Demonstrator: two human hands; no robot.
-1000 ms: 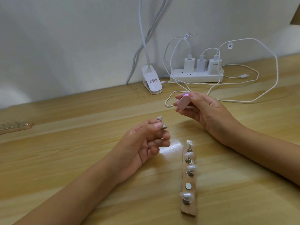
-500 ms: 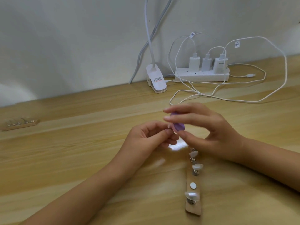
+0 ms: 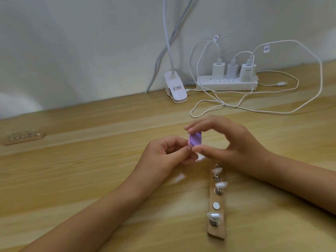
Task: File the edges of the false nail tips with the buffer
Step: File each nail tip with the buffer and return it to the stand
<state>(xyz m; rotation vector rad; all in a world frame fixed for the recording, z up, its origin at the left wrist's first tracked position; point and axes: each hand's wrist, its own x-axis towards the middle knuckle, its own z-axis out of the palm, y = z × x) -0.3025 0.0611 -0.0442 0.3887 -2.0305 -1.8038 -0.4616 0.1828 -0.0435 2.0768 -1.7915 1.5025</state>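
My right hand (image 3: 234, 144) pinches a small purple buffer block (image 3: 195, 139) between thumb and forefinger, above the middle of the wooden table. My left hand (image 3: 167, 157) has its fingertips curled round a nail tip on its stand, pressed against the buffer's lower edge; the tip itself is hidden by my fingers. A wooden holder strip (image 3: 217, 231) lies in front of my right wrist. It carries three clear false nail tips (image 3: 221, 184) on metal stands and one bare round magnet (image 3: 216, 205).
A second wooden strip with several stands (image 3: 24, 138) lies at the far left. At the back stand a white clip lamp base (image 3: 176, 89) and a power strip (image 3: 227, 84) with three chargers. White cables (image 3: 254, 110) loop over the table behind my hands.
My right hand brought the buffer down and left from the back to meet my left hand. The buffer's purple face has turned toward me and now touches the held nail tip.
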